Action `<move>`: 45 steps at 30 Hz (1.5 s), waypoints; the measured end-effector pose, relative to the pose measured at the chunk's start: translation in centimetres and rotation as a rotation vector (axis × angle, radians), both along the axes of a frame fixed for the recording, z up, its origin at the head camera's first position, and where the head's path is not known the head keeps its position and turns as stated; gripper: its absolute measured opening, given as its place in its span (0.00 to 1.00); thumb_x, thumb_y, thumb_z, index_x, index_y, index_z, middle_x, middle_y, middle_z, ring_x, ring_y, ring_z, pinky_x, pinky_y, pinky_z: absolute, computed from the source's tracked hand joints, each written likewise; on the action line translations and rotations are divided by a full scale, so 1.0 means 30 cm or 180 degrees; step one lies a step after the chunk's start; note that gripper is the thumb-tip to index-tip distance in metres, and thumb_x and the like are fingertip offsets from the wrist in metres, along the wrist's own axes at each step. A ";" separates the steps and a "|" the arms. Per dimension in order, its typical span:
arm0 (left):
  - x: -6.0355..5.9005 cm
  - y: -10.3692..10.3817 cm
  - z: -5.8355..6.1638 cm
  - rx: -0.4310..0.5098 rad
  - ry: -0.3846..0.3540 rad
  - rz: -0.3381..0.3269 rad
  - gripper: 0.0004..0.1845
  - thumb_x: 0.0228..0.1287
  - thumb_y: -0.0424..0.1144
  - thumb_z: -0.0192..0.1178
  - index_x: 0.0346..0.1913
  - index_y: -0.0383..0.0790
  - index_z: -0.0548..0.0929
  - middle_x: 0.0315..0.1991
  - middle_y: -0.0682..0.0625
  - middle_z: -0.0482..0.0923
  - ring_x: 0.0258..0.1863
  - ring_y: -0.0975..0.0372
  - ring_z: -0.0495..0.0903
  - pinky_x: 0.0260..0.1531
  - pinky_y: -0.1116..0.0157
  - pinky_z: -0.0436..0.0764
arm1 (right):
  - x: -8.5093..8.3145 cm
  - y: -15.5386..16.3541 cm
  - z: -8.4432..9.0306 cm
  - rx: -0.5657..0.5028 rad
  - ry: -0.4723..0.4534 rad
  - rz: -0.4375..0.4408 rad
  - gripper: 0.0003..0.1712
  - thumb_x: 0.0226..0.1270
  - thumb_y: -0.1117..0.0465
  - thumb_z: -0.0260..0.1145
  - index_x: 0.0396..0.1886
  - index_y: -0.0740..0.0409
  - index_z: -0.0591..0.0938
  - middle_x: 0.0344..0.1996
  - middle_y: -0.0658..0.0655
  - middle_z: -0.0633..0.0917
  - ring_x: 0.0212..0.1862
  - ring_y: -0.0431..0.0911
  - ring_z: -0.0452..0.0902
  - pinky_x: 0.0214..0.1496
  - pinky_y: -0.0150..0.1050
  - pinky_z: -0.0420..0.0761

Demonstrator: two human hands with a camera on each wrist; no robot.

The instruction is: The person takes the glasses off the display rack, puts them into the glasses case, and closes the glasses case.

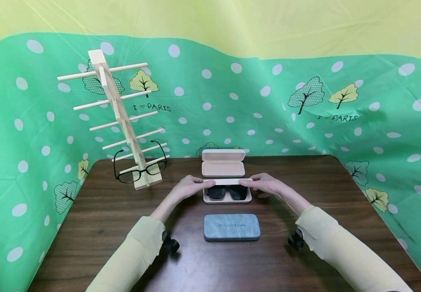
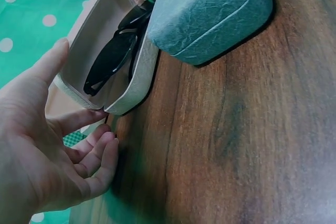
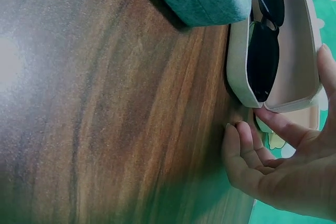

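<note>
Dark sunglasses [image 1: 238, 192] lie inside a pale glasses case [image 1: 227, 201], whose lid [image 1: 227, 181] stands partly raised. At the lid's left end, my left hand [image 1: 188, 187] grips it, thumb on the edge and index finger near the hinge. My right hand [image 1: 268, 184] holds the right end in the same way. In the left wrist view, the sunglasses [image 2: 113, 59] rest against the pale lining, and the other left fingers curl loosely below the case. The right wrist view shows the right hand [image 3: 294, 166] with its thumb at the lid's edge.
Nearer to me lies a closed blue-grey glasses case [image 1: 232, 227]. Behind the held case stands another open case [image 1: 223, 169] with pink lining. A wooden glasses rack [image 1: 126, 125] at the left bears black-framed glasses [image 1: 115, 168] on a low peg. The brown table [image 1: 86, 239] meets a patterned cloth.
</note>
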State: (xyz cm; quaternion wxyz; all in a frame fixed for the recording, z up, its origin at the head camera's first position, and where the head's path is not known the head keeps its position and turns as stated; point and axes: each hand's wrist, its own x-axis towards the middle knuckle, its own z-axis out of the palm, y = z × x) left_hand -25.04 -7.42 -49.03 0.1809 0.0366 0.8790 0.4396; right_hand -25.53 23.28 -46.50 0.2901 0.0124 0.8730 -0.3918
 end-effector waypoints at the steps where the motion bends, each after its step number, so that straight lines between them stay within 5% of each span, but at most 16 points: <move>1: 0.002 0.000 0.001 0.0003 0.0004 -0.0016 0.37 0.54 0.74 0.66 0.57 0.51 0.89 0.63 0.49 0.84 0.61 0.59 0.80 0.59 0.58 0.78 | 0.003 0.000 0.000 0.0001 0.0018 0.0002 0.48 0.65 0.29 0.65 0.69 0.63 0.75 0.65 0.69 0.77 0.64 0.57 0.75 0.63 0.54 0.82; 8: 0.005 0.001 -0.001 -0.0078 0.0126 -0.0099 0.33 0.56 0.72 0.66 0.55 0.54 0.90 0.53 0.52 0.88 0.43 0.63 0.75 0.42 0.67 0.73 | 0.014 0.004 -0.004 -0.0069 0.0112 0.0025 0.44 0.66 0.32 0.67 0.65 0.64 0.77 0.59 0.63 0.79 0.57 0.51 0.77 0.61 0.54 0.84; 19: 0.010 -0.001 -0.004 -0.0097 0.0298 -0.0270 0.26 0.57 0.70 0.67 0.46 0.56 0.93 0.38 0.56 0.89 0.38 0.63 0.74 0.39 0.68 0.73 | 0.021 0.009 -0.008 -0.0047 0.0182 0.0023 0.39 0.63 0.33 0.70 0.60 0.59 0.81 0.52 0.56 0.80 0.52 0.48 0.75 0.57 0.50 0.85; 30: 0.010 0.000 -0.013 -0.0236 0.0445 -0.0302 0.29 0.57 0.70 0.67 0.52 0.55 0.91 0.51 0.53 0.89 0.46 0.63 0.78 0.49 0.64 0.78 | 0.022 0.004 -0.006 -0.0131 0.0220 0.0057 0.38 0.63 0.38 0.74 0.63 0.60 0.80 0.52 0.58 0.83 0.53 0.49 0.77 0.55 0.51 0.85; 37: 0.019 0.000 -0.028 -0.0151 0.0360 -0.0095 0.42 0.54 0.69 0.70 0.63 0.43 0.83 0.68 0.41 0.76 0.68 0.53 0.74 0.68 0.53 0.74 | 0.023 0.006 -0.010 -0.0088 0.0312 0.0066 0.40 0.61 0.38 0.75 0.62 0.60 0.81 0.51 0.58 0.83 0.50 0.46 0.78 0.52 0.45 0.85; 45: 0.034 0.002 -0.047 -0.0220 0.0476 0.0005 0.47 0.52 0.71 0.70 0.66 0.38 0.81 0.63 0.42 0.76 0.62 0.50 0.76 0.63 0.51 0.76 | 0.027 0.005 -0.023 -0.0070 0.0435 0.0033 0.37 0.60 0.39 0.76 0.59 0.59 0.82 0.47 0.56 0.84 0.46 0.45 0.77 0.46 0.39 0.83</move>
